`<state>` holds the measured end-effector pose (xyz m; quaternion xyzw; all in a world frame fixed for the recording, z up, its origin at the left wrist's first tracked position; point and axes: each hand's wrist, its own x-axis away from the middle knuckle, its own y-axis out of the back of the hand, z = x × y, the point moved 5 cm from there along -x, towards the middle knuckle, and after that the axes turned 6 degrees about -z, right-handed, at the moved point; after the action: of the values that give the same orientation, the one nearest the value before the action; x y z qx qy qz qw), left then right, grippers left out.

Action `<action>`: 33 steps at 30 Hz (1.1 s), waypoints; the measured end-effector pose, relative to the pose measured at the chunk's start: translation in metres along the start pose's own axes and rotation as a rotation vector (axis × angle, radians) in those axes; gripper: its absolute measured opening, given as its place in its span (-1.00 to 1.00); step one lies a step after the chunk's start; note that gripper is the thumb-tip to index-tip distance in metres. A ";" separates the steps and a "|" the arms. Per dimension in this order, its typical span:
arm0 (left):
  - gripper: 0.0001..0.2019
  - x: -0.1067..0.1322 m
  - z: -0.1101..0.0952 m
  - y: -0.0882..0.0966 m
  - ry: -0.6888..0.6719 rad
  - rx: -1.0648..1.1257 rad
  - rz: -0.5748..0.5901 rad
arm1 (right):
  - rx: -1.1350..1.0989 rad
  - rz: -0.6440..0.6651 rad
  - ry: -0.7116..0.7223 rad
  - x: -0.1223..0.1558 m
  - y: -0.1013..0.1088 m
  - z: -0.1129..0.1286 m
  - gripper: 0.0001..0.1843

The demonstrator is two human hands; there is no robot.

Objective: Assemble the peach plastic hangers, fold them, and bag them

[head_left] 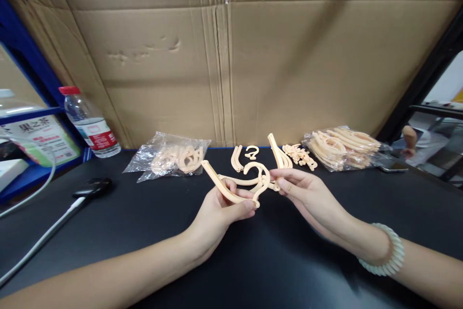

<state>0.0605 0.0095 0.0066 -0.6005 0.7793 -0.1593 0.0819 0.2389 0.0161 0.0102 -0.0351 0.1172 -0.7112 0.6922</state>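
My left hand (219, 215) is closed around a beige plastic hanger arm (219, 184), pinching its lower end, where a curved hanger hook (266, 184) meets it. The hook rises to the right and curls over at the top. My right hand (311, 195) is closed just right of the hook, fingertips pinched on a small beige plastic piece (277, 186), partly hidden by the fingers. More beige hanger parts (237, 181) show behind the hook, partly covered; whether they are held or lie on the table I cannot tell.
On the black table (152, 222), at the back, are a loose hook (252, 151), short arms (237, 158), longer arms (277, 152), small connectors (299, 155) and two plastic bags of parts (170, 154). A bottle (92, 123) and black device (93, 187) with a white cable stand left.
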 end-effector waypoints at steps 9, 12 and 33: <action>-0.65 0.000 0.001 0.002 0.011 -0.063 0.033 | -0.097 0.164 -0.016 0.008 -0.015 -0.008 -0.69; -0.74 -0.001 0.002 0.002 0.003 -0.088 0.046 | -0.095 0.190 -0.049 0.009 -0.017 -0.011 -0.64; -0.90 -0.006 0.005 -0.001 -0.034 -0.159 0.131 | 0.029 0.313 0.041 0.008 -0.022 -0.011 -0.90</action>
<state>0.0641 0.0143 0.0018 -0.5556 0.8255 -0.0810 0.0574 0.2151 0.0098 0.0033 0.0084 0.1251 -0.5969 0.7925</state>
